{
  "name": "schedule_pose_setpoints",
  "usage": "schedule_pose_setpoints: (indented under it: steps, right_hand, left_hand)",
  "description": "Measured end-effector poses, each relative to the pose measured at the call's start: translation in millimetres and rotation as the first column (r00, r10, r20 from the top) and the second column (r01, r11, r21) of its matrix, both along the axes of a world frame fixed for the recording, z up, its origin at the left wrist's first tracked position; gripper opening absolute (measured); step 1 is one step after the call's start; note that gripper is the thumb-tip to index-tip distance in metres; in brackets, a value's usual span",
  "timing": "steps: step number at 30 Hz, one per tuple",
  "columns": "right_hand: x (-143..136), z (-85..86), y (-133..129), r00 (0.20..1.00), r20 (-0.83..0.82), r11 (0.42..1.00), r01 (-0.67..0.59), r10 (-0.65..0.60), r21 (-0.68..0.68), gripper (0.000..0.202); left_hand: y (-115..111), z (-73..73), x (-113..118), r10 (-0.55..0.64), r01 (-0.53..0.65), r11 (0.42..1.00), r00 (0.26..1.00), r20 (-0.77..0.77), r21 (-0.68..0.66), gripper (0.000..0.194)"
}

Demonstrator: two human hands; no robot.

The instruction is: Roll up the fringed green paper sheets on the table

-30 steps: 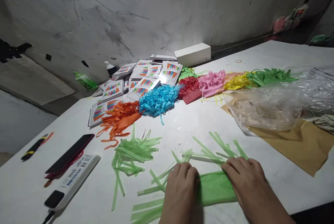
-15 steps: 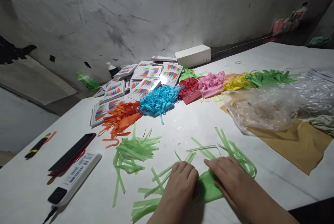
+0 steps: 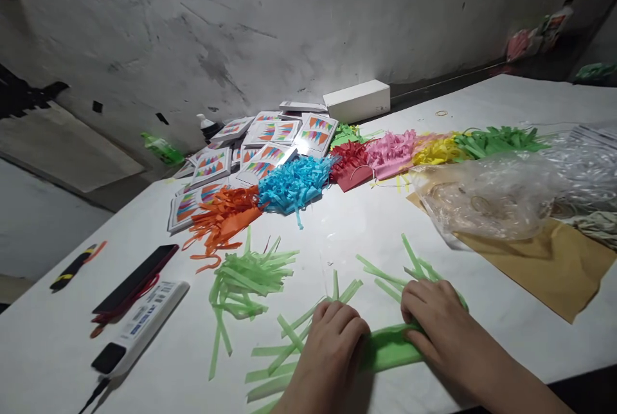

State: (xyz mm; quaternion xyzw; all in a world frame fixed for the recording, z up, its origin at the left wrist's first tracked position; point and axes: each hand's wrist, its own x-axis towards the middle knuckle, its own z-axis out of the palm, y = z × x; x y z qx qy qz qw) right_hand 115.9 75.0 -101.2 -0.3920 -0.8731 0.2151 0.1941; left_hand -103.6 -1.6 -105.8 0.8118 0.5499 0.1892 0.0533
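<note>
A light green fringed paper strip lies folded along the near edge of the white table, its cut fringes fanning away from me. My left hand presses palm-down on the strip's left part. On its right part my right hand rests flat, fingers curled over the fold. A loose bundle of light green fringe lies just left of my hands.
Fringe bundles run along the table: orange, blue, red, pink, yellow, dark green. Printed cards, a white box, a clear plastic bag on brown paper, a phone, a power strip.
My right hand slid left toward my left hand along the green strip, then back to the right. The fringes shifted and bunched as the strip was pressed.
</note>
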Motion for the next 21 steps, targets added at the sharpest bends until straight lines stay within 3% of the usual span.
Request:
schedule_pose_setpoints:
  steps: [3, 5, 9, 13, 21]
  right_hand:
    - [3, 1.8, 0, 1.0, -0.017, 0.997, -0.026, 0.024, -0.079, 0.037]
    - [6, 0.4, -1, 0.997, -0.051, 0.996, -0.062, 0.059, -0.064, 0.032]
    - [13, -10.5, -6, 0.98, -0.132, 0.981, -0.128, 0.147, 0.143, 0.021]
    - [20, -23.2, -14, 0.975, -0.136, 0.926, -0.117, 0.176, 0.36, 0.031]
    - [23, -20.4, -19, 0.975, -0.048, 0.822, -0.156, 0.217, 0.547, 0.035]
  left_hand:
    - [1, 1.3, -1, -0.005, 0.005, 1.0, 1.0, 0.019, 0.007, 0.021]
    - [2, 1.2, -2, -0.031, 0.031, 0.999, 0.999, 0.016, 0.037, 0.021]
    - [1, 0.9, -3, -0.124, 0.124, 0.98, 0.992, -0.013, 0.154, 0.022]
    - [-6, 3.9, 0, -0.183, 0.192, 0.963, 0.981, -0.062, 0.188, 0.025]
    - [-11, 2.4, 2, -0.266, 0.287, 0.94, 0.955, -0.129, 0.184, 0.033]
